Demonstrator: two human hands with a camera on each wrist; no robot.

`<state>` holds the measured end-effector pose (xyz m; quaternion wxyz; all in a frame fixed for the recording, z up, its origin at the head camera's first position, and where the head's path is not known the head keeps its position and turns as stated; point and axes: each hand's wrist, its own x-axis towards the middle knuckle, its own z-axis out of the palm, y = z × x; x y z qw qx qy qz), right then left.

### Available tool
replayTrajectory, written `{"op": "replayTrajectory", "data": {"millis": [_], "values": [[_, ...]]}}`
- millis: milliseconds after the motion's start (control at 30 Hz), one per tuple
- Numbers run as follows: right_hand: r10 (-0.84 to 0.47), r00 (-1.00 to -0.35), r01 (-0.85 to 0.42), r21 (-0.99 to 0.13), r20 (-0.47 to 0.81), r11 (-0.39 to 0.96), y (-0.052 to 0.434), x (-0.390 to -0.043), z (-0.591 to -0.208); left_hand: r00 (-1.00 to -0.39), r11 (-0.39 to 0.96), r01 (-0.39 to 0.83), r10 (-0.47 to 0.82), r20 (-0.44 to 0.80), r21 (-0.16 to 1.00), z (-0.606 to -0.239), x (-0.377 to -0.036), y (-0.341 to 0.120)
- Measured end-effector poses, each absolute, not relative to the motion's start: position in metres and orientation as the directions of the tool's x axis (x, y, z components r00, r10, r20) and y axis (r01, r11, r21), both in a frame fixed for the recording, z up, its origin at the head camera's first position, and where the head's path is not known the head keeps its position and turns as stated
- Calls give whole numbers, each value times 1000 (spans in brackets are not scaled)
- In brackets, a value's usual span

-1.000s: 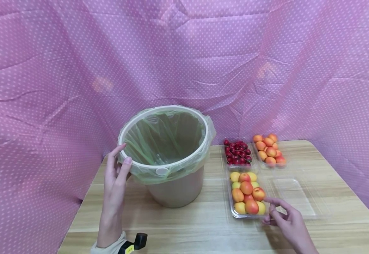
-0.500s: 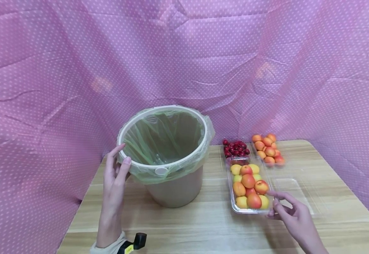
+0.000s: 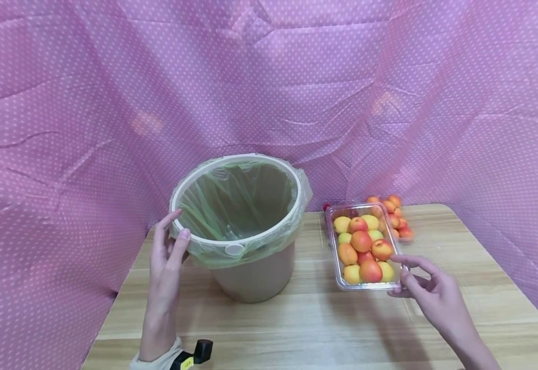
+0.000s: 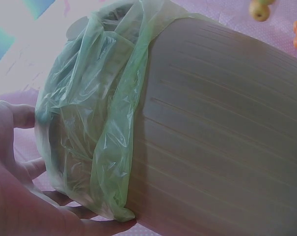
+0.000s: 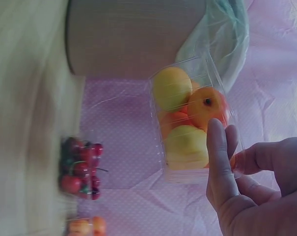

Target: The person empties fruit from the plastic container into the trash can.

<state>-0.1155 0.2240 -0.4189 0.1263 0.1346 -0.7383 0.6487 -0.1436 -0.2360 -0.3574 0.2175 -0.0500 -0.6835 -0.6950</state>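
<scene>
A pale wood-grain counter [image 3: 296,324] with a rounded far right corner stands inside a booth of pink cloth with white dots [image 3: 88,103], which hangs creased behind it and down both sides. Near the far left corner stands a beige bin [image 3: 255,277] lined with a thin green bag [image 3: 232,205] folded over its white rim. The left hand [image 3: 169,246] grips that rim on the side toward the counter's left edge, thumb over the top and fingers against the bag outside. The right hand [image 3: 428,293] pinches the near right corner of a clear tray of apricots [image 3: 361,246], lifted off the counter right of the bin. Behind it, by the far edge, sit a tray of cherries [image 5: 82,169] and another tray of orange apricots [image 3: 395,216].
</scene>
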Motion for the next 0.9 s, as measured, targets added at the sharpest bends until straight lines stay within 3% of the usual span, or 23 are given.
{"op": "replayTrajectory", "data": {"millis": [267,633,900], "values": [[-36,-935,-356,-926,354,130,220,-125,-386,-899,25,378,-228,374,925,-358,-145,-237],[-53,-911,-410,-912,408,22,223,-142,-343,-901,24,376,-224,372,926,-357,-146,-237],[-51,-909,-417,-905,414,80,216,-150,-315,-900,32,374,-228,371,927,-357,-146,-238]]}}
